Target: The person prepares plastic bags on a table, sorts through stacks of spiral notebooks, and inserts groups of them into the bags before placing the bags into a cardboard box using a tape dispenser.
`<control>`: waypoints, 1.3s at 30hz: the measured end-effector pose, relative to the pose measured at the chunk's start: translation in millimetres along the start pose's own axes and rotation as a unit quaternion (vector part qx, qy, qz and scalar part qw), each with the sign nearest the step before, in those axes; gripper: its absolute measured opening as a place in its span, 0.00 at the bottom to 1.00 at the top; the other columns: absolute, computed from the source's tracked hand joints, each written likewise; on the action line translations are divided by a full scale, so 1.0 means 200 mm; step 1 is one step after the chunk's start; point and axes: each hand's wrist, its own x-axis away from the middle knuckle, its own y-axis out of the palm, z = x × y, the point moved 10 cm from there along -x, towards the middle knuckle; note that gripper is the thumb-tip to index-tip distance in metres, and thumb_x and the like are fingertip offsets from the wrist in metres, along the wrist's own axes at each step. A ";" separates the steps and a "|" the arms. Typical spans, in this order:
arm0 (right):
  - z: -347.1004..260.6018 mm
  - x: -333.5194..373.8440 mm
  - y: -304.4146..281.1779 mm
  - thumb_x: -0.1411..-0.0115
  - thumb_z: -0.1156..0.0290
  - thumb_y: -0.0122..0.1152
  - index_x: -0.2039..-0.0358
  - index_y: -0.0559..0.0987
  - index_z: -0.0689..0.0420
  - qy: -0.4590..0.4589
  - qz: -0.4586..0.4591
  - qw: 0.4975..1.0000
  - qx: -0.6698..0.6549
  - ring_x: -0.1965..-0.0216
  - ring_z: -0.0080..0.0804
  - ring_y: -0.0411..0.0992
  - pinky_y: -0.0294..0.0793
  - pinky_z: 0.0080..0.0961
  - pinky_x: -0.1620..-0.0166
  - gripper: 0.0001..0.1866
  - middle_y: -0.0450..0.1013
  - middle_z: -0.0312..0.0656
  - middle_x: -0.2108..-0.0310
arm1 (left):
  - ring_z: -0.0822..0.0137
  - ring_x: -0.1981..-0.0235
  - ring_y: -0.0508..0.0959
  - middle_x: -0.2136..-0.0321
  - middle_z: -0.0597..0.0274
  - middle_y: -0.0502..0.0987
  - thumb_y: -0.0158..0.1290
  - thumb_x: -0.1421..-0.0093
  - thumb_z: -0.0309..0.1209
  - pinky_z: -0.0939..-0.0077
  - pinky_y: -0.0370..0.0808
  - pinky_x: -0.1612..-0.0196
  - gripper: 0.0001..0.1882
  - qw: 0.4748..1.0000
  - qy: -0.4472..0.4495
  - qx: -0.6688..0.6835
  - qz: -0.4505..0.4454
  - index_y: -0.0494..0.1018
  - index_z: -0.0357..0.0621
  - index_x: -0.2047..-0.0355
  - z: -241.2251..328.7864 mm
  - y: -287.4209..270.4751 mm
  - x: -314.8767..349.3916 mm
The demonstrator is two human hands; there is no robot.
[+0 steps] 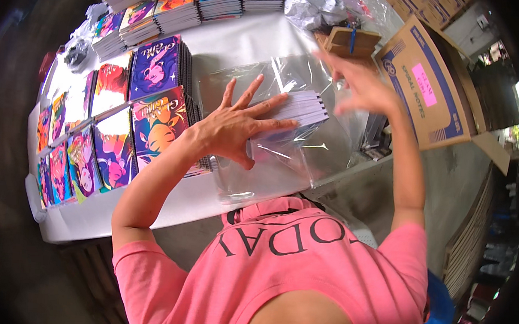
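With its fingers spread, my left hand [238, 124] lies over a stack of spiral notebooks [302, 109], whose white page edges and black coils show to the right of the fingertips. Clear plastic [270, 178] spreads around the stack. Whether the stack is inside the plastic or on top of it, I cannot tell. My right hand [364, 88] is raised to the right of the stack, somewhat blurred, with fingers apart and nothing visible in them. More clear plastic lies just below it.
Two rows of notebook piles [157, 70] with bright illustrated covers stand on the white table [175, 207] at left. Further piles [219, 2] line the far side. Crumpled wrapping [315, 9] sits at the back. An open cardboard carton [424, 83] stands at right.
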 end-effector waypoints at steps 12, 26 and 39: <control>-0.14 0.23 -0.08 0.56 0.63 0.71 0.68 0.82 0.50 -0.163 0.361 0.880 -0.264 0.44 0.36 0.62 0.59 0.38 0.45 0.14 0.68 0.41 0.49 | 0.45 0.33 0.35 0.34 0.66 0.46 0.65 0.62 0.45 0.37 0.41 0.38 0.37 0.973 -0.048 0.145 0.175 0.70 0.65 0.47 -0.05 0.01 0.01; -0.02 0.06 0.17 0.55 0.69 0.71 0.62 0.82 0.49 -0.063 0.178 0.823 -0.536 0.38 0.42 0.54 0.56 0.40 0.40 0.16 0.60 0.41 0.41 | 0.49 0.40 0.58 0.40 0.50 0.55 0.68 0.62 0.45 0.56 0.58 0.40 0.22 0.817 -0.197 0.289 0.458 0.81 0.53 0.66 -0.16 0.05 0.17; 0.11 -0.02 0.39 0.53 0.71 0.70 0.68 0.81 0.57 0.056 0.070 0.876 -0.474 0.47 0.31 0.64 0.66 0.26 0.50 0.11 0.66 0.46 0.47 | 0.62 0.53 0.73 0.60 0.54 0.76 0.68 0.59 0.40 0.70 0.70 0.52 0.18 0.827 -0.252 0.392 0.315 0.82 0.47 0.69 -0.30 0.05 0.06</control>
